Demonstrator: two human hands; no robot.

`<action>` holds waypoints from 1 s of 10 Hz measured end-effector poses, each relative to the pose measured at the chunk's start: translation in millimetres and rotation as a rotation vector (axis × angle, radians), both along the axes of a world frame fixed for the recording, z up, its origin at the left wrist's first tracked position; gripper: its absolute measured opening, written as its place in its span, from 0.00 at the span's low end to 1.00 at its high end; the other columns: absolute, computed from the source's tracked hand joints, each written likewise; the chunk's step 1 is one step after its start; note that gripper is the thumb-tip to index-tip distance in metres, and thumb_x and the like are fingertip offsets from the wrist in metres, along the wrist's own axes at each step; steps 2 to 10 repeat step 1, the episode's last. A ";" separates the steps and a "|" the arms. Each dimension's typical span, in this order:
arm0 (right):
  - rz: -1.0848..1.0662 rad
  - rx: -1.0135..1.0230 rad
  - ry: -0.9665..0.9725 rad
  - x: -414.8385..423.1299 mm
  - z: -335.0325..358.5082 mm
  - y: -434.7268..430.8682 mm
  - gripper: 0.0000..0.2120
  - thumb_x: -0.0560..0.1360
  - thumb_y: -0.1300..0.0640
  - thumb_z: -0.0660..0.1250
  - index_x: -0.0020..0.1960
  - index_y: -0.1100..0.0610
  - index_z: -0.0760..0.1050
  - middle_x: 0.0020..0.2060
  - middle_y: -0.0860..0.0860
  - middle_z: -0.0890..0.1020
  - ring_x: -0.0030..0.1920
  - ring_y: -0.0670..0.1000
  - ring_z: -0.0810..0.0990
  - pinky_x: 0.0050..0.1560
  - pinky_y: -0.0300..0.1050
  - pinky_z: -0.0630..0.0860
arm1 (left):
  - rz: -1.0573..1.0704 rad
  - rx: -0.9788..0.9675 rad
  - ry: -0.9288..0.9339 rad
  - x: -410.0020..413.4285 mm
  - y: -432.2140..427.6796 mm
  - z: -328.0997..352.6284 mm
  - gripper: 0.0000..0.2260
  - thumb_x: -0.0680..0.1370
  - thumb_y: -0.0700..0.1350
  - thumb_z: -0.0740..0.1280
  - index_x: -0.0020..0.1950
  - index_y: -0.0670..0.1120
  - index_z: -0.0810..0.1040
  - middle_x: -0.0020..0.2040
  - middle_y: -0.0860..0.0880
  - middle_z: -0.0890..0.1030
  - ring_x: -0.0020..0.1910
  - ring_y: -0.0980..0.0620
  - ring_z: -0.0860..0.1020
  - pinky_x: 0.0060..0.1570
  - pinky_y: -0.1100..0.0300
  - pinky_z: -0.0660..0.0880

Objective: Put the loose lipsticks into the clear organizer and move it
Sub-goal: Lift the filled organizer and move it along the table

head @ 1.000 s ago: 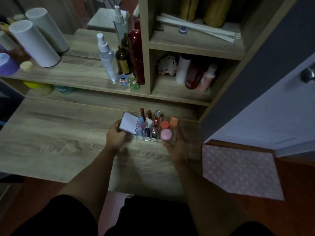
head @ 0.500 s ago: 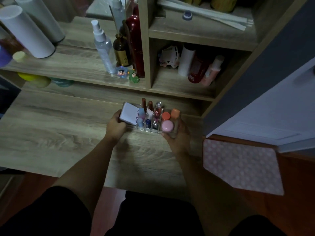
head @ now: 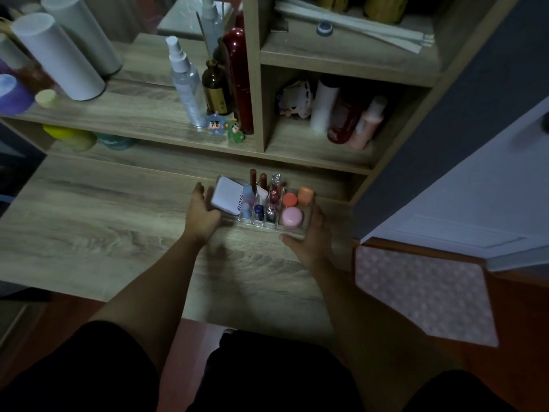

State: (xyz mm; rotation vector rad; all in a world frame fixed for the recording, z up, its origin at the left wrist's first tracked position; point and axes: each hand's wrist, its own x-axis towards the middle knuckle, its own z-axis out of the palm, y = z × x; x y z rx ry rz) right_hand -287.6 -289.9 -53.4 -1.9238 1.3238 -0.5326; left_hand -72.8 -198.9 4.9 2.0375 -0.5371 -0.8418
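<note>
- I am looking down at a wooden desk (head: 89, 221) in dim light, with both of my bare forearms reaching forward over it.
- The clear organizer (head: 292, 231) is sitting on the desk near its back edge, just in front of the shelf unit (head: 255, 84).
- My left hand (head: 202, 215) is lying open against the organizer's left end, fingers spread and relaxed, touching the white box (head: 227, 197) that is leaning out of that end. It is not gripping anything.
- My right hand (head: 315, 239) is cupping the organizer's front right corner, thumb along the front wall. I cannot tell whether it is gripping or only resting there.
- Lipsticks (head: 253, 179) are standing upright in the organizer's middle slots, their caps rising above the rim.
- A pink jar (head: 292, 217) is sitting in the right compartment, with an orange-lidded jar (head: 289, 200) and a peach cap (head: 305, 195) just behind it.
- Small blue bottles (head: 259, 212) are standing in the front slots between the box and the jars.
- On the shelf behind, a clear spray bottle (head: 185, 81), an amber bottle (head: 215, 90) and a tall dark red bottle (head: 239, 81) are standing close together, with two small figurines (head: 225, 127) in front of them.
- White cylinders (head: 59, 55) are standing further left on the same shelf.
- In the right cubby, a white tube (head: 323, 105), a red bottle (head: 344, 120) and a pink bottle (head: 368, 123) are standing side by side.
- A pink dotted mat (head: 421, 292) is lying on the floor to the right of the desk.
</note>
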 end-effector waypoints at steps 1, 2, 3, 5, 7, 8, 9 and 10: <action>-0.013 0.024 -0.039 -3.4 2.6 6.5 0.49 0.61 0.51 0.79 0.74 0.57 0.54 0.67 0.60 0.66 0.65 0.59 0.68 0.64 0.52 0.68 | 0.005 -0.001 -0.088 -6.8 5.6 5.8 0.37 0.72 0.31 0.65 0.77 0.42 0.50 0.77 0.39 0.58 0.75 0.41 0.60 0.70 0.48 0.62; -0.013 0.024 -0.039 -3.4 2.6 6.5 0.49 0.61 0.51 0.79 0.74 0.57 0.54 0.67 0.60 0.66 0.65 0.59 0.68 0.64 0.52 0.68 | 0.005 -0.001 -0.088 -6.8 5.6 5.8 0.37 0.72 0.31 0.65 0.77 0.42 0.50 0.77 0.39 0.58 0.75 0.41 0.60 0.70 0.48 0.62; -0.013 0.024 -0.039 -3.4 2.6 6.5 0.49 0.61 0.51 0.79 0.74 0.57 0.54 0.67 0.60 0.66 0.65 0.59 0.68 0.64 0.52 0.68 | 0.005 -0.001 -0.088 -6.8 5.6 5.8 0.37 0.72 0.31 0.65 0.77 0.42 0.50 0.77 0.39 0.58 0.75 0.41 0.60 0.70 0.48 0.62; -0.013 0.024 -0.039 -3.4 2.6 6.5 0.49 0.61 0.51 0.79 0.74 0.57 0.54 0.67 0.60 0.66 0.65 0.59 0.68 0.64 0.52 0.68 | 0.005 -0.001 -0.088 -6.8 5.6 5.8 0.37 0.72 0.31 0.65 0.77 0.42 0.50 0.77 0.39 0.58 0.75 0.41 0.60 0.70 0.48 0.62; -0.013 0.024 -0.039 -3.4 2.6 6.5 0.49 0.61 0.51 0.79 0.74 0.57 0.54 0.67 0.60 0.66 0.65 0.59 0.68 0.64 0.52 0.68 | 0.005 -0.001 -0.088 -6.8 5.6 5.8 0.37 0.72 0.31 0.65 0.77 0.42 0.50 0.77 0.39 0.58 0.75 0.41 0.60 0.70 0.48 0.62; -0.013 0.024 -0.039 -3.4 2.6 6.5 0.49 0.61 0.51 0.79 0.74 0.57 0.54 0.67 0.60 0.66 0.65 0.59 0.68 0.64 0.52 0.68 | 0.005 -0.001 -0.088 -6.8 5.6 5.8 0.37 0.72 0.31 0.65 0.77 0.42 0.50 0.77 0.39 0.58 0.75 0.41 0.60 0.70 0.48 0.62; -0.013 0.024 -0.039 -3.4 2.6 6.5 0.49 0.61 0.51 0.79 0.74 0.57 0.54 0.67 0.60 0.66 0.65 0.59 0.68 0.64 0.52 0.68 | 0.005 -0.001 -0.088 -6.8 5.6 5.8 0.37 0.72 0.31 0.65 0.77 0.42 0.50 0.77 0.39 0.58 0.75 0.41 0.60 0.70 0.48 0.62; -0.013 0.024 -0.039 -3.4 2.6 6.5 0.49 0.61 0.51 0.79 0.74 0.57 0.54 0.67 0.60 0.66 0.65 0.59 0.68 0.64 0.52 0.68 | 0.005 -0.001 -0.088 -6.8 5.6 5.8 0.37 0.72 0.31 0.65 0.77 0.42 0.50 0.77 0.39 0.58 0.75 0.41 0.60 0.70 0.48 0.62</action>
